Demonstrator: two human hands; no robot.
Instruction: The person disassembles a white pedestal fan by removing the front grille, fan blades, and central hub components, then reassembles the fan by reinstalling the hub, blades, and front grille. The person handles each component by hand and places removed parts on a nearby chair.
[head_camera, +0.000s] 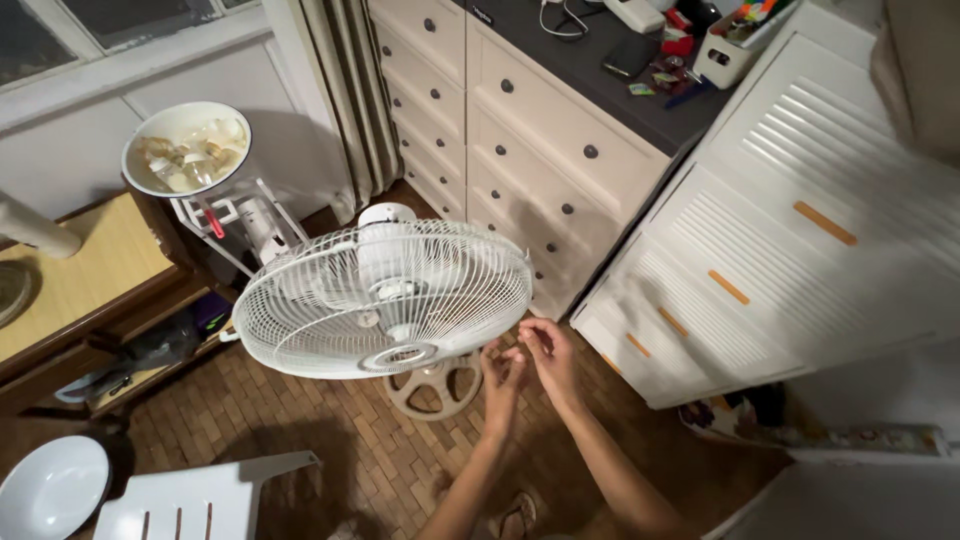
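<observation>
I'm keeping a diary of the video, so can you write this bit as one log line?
left hand: empty, beside fan grille edge | right hand: fingers pinched, near left | white fan: tilted, on round base | floor: wood blocks

One white wire-caged pedestal fan (385, 297) stands on the brick-patterned floor, with two bare hands, left (503, 380) and right (547, 352), beside it. Two white round bowls show: one filled (186, 148), one empty (52, 488). Two cream drawer chests, knobbed (520, 120) and louvred (780, 250), stand behind.

Open floor (380, 450) lies below the fan grille (385, 298); the drawer chest (530, 140) and white cabinet (780, 260) block passage behind and rightward.
</observation>
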